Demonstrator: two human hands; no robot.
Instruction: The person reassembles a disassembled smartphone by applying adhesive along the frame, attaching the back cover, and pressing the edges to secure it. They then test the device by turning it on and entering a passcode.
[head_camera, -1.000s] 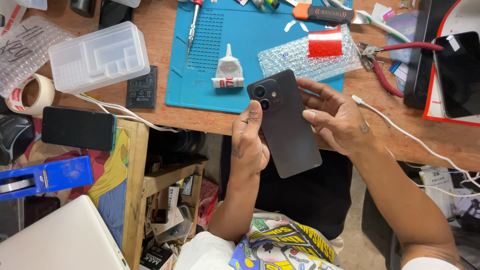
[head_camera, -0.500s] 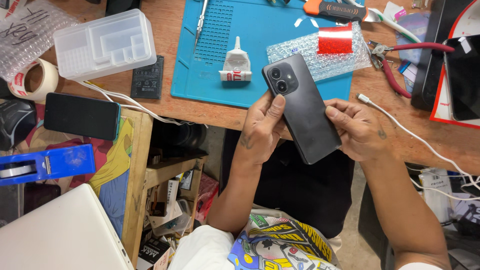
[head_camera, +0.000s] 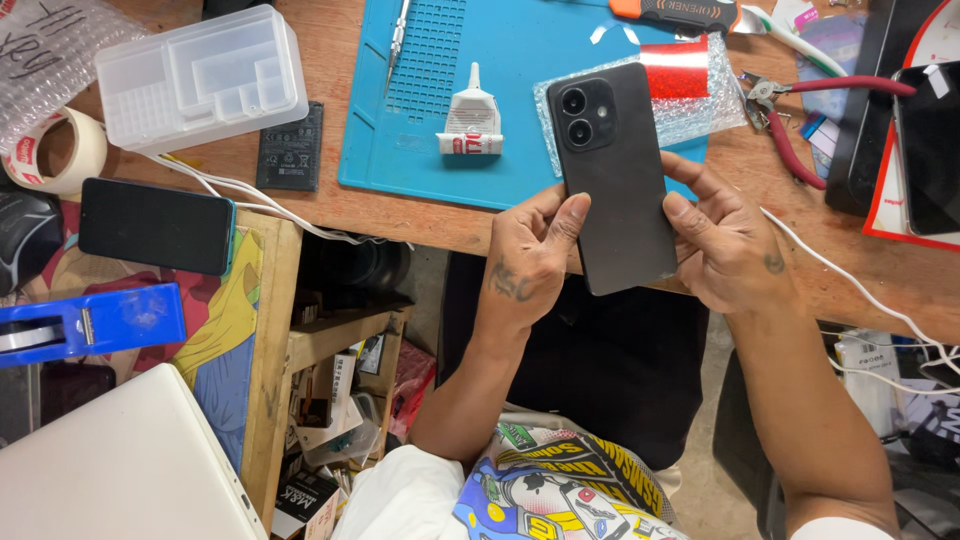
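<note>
Phone (head_camera: 620, 180), black, back side up with its two camera lenses toward the far end, sits in both your hands over the near edge of the bench (head_camera: 400, 215). Your left hand (head_camera: 530, 255) clamps its left edge, thumb lying on the back cover. Your right hand (head_camera: 725, 245) clamps the right edge, fingers curled behind. The phone's upper part overlaps the blue mat (head_camera: 400, 150).

On the mat: a glue tube (head_camera: 470, 125) just left of the phone, tweezers (head_camera: 397, 35) at the far edge, a bubble-wrap piece (head_camera: 700, 100) with a red patch behind the phone.

Left of the mat, on the bench: a flat battery (head_camera: 290, 148), a clear plastic box (head_camera: 200, 75), a tape roll (head_camera: 55, 150) near the left edge. Red-handled pliers (head_camera: 800, 110) lie right of the mat. A white cable (head_camera: 850, 280) runs across the bench past your right wrist.

A second dark phone (head_camera: 155, 225) lies on the lower side table, with a blue tape dispenser (head_camera: 90, 325) near it.
</note>
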